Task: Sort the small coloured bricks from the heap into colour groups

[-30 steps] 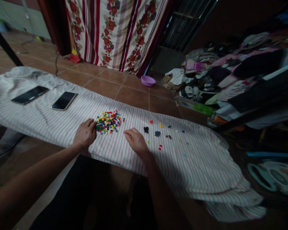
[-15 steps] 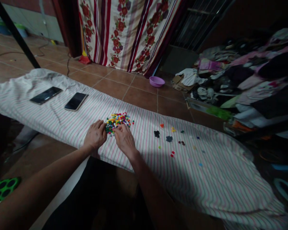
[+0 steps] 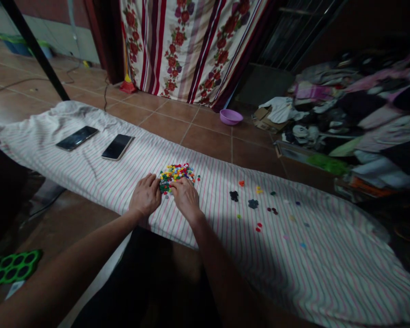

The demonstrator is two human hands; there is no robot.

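Note:
A heap of small colourful pieces (image 3: 177, 171), like tiny buttons or beads, lies on a striped cloth (image 3: 212, 182). At its left edge rests my left hand (image 3: 146, 195), palm down, fingers loosely bent and touching the outermost pieces. My right hand (image 3: 186, 197) is at the near side of the heap with thumb and fingertips drawn together; whatever is between them is too small to make out. To the right lie small groups sorted by colour, among them black pieces (image 3: 234, 196), dark grey pieces (image 3: 253, 203), red pieces (image 3: 258, 227), yellow pieces (image 3: 258, 189) and orange pieces (image 3: 241, 183).
Two phones, a darker one (image 3: 77, 138) and a light-edged one (image 3: 118, 147), lie on the cloth at left. Beyond it, a purple basin (image 3: 231, 117) stands on the tiled floor before a flowered curtain (image 3: 191, 50). Clothes (image 3: 362, 105) are piled at right.
The whole view has shifted, so everything appears slightly further right and lower. My right hand stays at the heap, its fingertips slightly more over the pieces. My left hand keeps its place.

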